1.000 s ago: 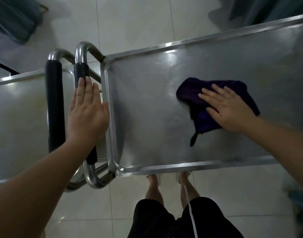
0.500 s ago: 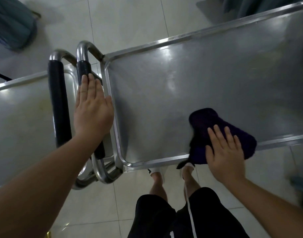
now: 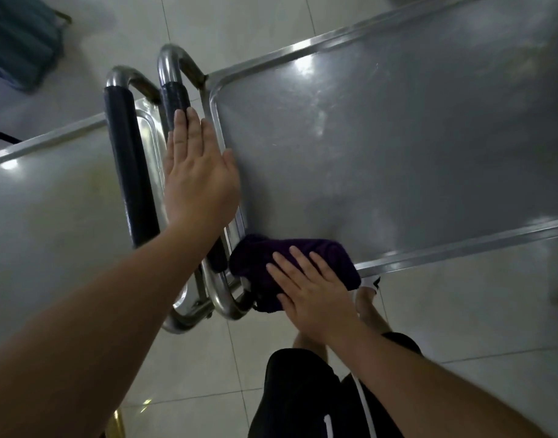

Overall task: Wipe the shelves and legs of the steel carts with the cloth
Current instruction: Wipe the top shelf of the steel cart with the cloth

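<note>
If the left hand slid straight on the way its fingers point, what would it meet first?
The left hand lies flat along the black grip of the right cart's handle, fingers pointing up it. Sliding on, it would likely run along the grip to the bare steel bend, though depth is unclear.

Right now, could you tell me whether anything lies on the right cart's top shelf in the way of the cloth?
Nothing visible does. The right hand presses the purple cloth flat at the shelf's near left corner, and the steel ahead shows bare. The left hand rests on the handle, off the shelf.
</note>
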Available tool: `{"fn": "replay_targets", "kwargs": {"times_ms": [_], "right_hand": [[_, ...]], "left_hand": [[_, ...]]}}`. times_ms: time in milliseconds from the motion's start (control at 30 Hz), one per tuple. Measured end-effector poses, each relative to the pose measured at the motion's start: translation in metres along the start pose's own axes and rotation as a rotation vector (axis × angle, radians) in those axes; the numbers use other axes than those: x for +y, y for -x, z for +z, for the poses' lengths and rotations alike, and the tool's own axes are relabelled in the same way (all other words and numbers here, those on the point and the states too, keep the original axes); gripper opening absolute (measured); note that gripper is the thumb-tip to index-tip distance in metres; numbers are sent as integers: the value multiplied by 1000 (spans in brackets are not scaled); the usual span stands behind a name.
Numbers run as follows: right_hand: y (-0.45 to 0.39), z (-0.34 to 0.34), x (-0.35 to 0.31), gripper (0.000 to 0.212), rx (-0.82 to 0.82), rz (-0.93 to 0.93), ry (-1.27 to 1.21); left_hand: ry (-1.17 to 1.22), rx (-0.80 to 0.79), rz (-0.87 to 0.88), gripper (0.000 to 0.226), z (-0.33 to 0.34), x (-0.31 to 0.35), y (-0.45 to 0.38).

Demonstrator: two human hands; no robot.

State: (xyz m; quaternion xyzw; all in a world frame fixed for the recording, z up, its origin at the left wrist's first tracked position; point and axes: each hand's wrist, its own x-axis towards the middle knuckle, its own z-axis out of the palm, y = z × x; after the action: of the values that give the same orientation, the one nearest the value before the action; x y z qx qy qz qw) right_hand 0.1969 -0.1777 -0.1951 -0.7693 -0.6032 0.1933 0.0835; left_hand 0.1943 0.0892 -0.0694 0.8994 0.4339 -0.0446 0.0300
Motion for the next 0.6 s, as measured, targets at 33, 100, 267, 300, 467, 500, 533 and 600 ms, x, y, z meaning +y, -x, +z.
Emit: {"fn": "replay_targets", "kwargs": {"times_ms": [33,100,267,300,467,500,533,600], "right_hand": [[7,-5,16,62,11,40,9],[24,-17,54,63,56,157,37],[56,-67,158,63,104,611,40],[53,-78,176,63,117,709,21],[27,-111,244,69,79,698,30],[22,-109,245,72,80,663,34],[16,-106,241,73,94,670,24],[-1,-93,213,72,146,747,-1]], "left_hand": [[10,-6,4,69,0,0,0],[33,-13,7,70,-2,-1,0],[74,-23,23,70,-5,-2,1],[80,-22,24,70,-6,-2,1],[120,-4,25,69,-8,-3,1],[122,0,26,70,-7,-4,0],[122,3,25,70,-6,-4,0],[134,10,26,70,-3,-5,-1]]}}
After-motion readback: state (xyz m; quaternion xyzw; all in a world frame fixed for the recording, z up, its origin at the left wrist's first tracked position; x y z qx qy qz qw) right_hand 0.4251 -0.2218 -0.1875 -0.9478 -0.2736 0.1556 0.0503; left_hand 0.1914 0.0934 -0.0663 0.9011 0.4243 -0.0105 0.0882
